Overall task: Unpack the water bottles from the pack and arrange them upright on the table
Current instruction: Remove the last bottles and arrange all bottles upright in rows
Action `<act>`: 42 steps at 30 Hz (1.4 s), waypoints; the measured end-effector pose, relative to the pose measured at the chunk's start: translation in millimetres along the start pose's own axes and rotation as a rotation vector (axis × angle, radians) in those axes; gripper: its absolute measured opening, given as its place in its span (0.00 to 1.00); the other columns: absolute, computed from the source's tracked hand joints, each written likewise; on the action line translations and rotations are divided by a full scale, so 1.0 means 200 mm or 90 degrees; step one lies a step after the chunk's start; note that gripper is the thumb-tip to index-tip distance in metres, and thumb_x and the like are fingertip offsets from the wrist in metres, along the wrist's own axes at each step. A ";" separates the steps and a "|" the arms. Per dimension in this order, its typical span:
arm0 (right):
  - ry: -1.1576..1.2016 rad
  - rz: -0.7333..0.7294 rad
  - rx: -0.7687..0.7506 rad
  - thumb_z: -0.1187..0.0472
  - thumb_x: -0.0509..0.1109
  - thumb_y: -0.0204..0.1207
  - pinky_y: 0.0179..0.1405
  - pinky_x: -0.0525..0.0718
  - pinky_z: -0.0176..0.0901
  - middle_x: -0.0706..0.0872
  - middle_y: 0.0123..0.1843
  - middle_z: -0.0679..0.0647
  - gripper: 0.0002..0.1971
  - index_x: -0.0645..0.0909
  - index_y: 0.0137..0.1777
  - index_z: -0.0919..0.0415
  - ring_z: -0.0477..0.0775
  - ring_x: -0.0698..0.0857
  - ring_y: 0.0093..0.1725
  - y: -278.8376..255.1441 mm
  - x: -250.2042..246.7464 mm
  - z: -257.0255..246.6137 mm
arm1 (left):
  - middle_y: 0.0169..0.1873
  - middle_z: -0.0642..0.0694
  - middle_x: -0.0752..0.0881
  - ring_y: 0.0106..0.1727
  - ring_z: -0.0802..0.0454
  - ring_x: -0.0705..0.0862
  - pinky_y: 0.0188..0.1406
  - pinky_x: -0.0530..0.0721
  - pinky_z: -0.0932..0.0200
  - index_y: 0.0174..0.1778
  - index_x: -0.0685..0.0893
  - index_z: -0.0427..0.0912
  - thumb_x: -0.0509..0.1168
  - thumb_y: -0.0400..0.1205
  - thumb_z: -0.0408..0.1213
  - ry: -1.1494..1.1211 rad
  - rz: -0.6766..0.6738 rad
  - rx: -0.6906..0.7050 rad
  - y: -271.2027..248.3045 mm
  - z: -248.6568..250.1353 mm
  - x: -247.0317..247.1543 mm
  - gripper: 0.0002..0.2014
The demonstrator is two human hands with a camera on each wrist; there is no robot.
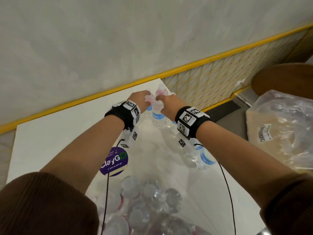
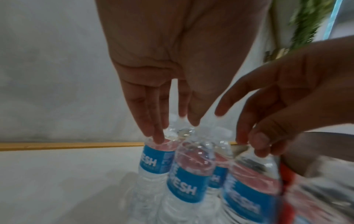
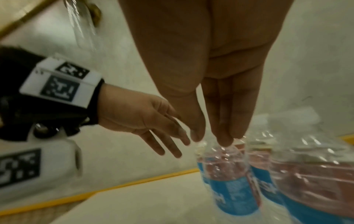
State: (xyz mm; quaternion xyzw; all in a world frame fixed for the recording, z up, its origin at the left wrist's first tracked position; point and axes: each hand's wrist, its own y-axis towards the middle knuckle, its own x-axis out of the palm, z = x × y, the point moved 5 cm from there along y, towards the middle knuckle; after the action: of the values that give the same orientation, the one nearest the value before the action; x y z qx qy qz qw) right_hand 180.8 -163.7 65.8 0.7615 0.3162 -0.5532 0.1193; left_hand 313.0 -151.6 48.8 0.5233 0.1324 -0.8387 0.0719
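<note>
Several clear water bottles [image 1: 157, 116] with blue labels stand upright in a cluster at the far end of the white table [image 1: 50, 133]. My left hand [image 1: 142, 99] reaches down with straight fingers, its tips touching the top of the left bottle [image 2: 153, 160]. My right hand [image 1: 169, 104] pinches the top of a neighbouring bottle [image 3: 229, 189] between thumb and fingertips. Red-printed clear film covers the bottles on the right. The opened pack [image 1: 149, 200] with more bottles lies at the near end, under my forearms.
A purple round sticker [image 1: 115, 161] is on the table under my left arm. A yellow wire-mesh panel [image 1: 220, 78] runs behind the table against the wall. To the right sit a large clear plastic bag [image 1: 279, 124] and a round wooden stool [image 1: 284, 77].
</note>
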 end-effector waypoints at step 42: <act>-0.226 -0.158 -0.109 0.70 0.64 0.78 0.57 0.77 0.44 0.82 0.65 0.59 0.19 0.81 0.66 0.55 0.59 0.80 0.65 -0.45 0.12 0.02 | 0.68 0.42 0.81 0.67 0.44 0.80 0.64 0.76 0.56 0.70 0.80 0.41 0.74 0.75 0.44 0.097 -0.102 0.006 -0.50 0.15 0.14 0.27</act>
State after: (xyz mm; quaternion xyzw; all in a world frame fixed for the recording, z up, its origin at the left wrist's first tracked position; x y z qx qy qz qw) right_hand 127.0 -86.8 57.4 0.5947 0.4271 -0.6600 0.1685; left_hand 249.5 -65.5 51.7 0.5737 0.1746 -0.8002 -0.0079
